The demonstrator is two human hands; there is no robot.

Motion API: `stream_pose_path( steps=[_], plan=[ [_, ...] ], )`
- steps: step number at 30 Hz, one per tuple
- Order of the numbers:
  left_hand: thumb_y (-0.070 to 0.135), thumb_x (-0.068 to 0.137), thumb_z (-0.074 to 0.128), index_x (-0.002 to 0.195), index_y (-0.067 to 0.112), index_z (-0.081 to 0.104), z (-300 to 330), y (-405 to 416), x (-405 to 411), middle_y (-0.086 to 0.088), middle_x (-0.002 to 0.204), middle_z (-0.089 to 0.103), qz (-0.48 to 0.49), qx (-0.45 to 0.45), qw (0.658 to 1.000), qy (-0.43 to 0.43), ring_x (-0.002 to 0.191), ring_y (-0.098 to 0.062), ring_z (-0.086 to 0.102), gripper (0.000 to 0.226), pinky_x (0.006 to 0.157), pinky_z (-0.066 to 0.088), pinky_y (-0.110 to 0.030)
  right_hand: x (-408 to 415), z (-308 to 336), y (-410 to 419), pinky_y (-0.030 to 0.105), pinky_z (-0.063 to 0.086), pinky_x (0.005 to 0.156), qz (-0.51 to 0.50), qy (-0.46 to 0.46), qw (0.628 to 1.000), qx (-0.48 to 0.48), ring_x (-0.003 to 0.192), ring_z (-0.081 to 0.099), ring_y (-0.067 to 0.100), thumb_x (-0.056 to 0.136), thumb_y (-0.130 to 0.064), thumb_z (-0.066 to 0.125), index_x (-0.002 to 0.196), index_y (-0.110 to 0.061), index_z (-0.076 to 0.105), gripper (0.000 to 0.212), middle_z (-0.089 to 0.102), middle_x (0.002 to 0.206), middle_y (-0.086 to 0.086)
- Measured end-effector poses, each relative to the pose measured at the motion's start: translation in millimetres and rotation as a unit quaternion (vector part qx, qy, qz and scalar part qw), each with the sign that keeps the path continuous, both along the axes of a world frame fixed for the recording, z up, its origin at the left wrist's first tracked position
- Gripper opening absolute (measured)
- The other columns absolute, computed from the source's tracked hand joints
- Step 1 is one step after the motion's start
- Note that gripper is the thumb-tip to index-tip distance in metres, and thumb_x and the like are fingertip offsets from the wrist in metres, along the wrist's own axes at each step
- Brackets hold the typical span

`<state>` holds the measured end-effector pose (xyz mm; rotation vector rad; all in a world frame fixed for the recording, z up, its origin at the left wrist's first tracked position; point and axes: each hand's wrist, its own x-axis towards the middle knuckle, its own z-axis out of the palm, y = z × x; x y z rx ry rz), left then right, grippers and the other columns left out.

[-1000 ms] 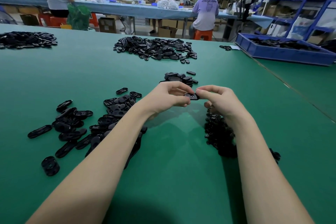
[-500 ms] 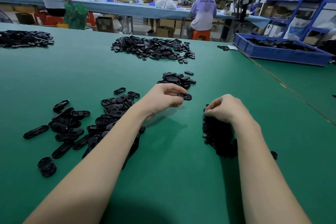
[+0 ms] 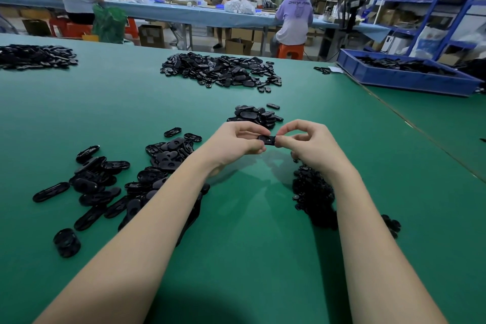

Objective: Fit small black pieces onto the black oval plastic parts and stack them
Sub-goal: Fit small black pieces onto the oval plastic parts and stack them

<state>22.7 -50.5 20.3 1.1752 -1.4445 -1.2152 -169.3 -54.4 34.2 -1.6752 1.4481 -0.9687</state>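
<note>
— What are we holding?
— A glossy black oval part, above the bench's middle, long axis running left to right.
— Fingers?
— Our left hand is gripping its left end; our right hand is pinching the right.
— Room?
— Bare green is lying between the loose ovals and small pieces.

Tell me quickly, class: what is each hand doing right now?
Left hand: pinches the black oval part.
Right hand: fingertips pinch the same part's other end; any small piece there cannot be told.
</note>
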Motion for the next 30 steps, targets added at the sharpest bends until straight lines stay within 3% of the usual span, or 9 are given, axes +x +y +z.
stream_pose_path(
  steps=[6, 13, 21, 30],
  plan=[
    [-0.008, 0.087, 0.067, 0.112, 0.003, 0.072, -0.9, -0.7, 0.2, -0.011, 0.093, 0.076, 0.009, 0.001, 1.0, 0.021, 0.083, -0.011, 0.073, 0.028, 0.077, 0.054, -0.015, 3.8, -4.7, -0.3, 0.016, 0.044, 0.058, -0.003, -0.015, 1.0, -0.016, 0.051, 0.05, 0.0, 0.089, -0.023, 0.078, 0.085, -0.022, 0.078, 0.003, 0.068, 0.069, -0.011],
    [-0.009, 0.087, 0.068, 0.113, 0.003, 0.072, -0.9, 0.1, -0.9, -0.016, 0.103, 0.076, -0.002, -0.002, 1.0, 0.02, 0.09, -0.016, 0.071, 0.029, 0.081, 0.057, -0.021, 3.5, -3.2, -2.3, 0.012, 0.042, 0.052, -0.021, -0.041, 0.999, -0.016, 0.048, 0.048, 0.001, 0.089, -0.016, 0.075, 0.091, -0.023, 0.078, 0.008, 0.071, 0.072, -0.009],
    [-0.006, 0.091, 0.065, 0.113, 0.01, 0.074, -2.3, -0.2, -0.6, -0.009, 0.105, 0.077, -0.016, 0.009, 1.0, 0.017, 0.09, -0.011, 0.071, 0.028, 0.077, 0.057, -0.021, 2.9, -3.4, -3.7, 0.011, 0.042, 0.05, -0.028, -0.045, 0.999, -0.013, 0.045, 0.048, 0.0, 0.088, -0.015, 0.077, 0.086, -0.022, 0.079, 0.007, 0.073, 0.076, -0.003],
    [-0.009, 0.088, 0.067, 0.113, 0.004, 0.072, -2.1, -1.5, -2.2, -0.011, 0.1, 0.073, -0.004, 0.008, 1.0, 0.021, 0.082, -0.009, 0.07, 0.029, 0.076, 0.057, -0.02, 5.0, -4.0, -4.2, 0.024, 0.041, 0.059, -0.036, -0.026, 0.999, -0.005, 0.05, 0.048, 0.006, 0.085, -0.019, 0.079, 0.08, -0.022, 0.078, 0.006, 0.068, 0.068, -0.006]
  ],
)
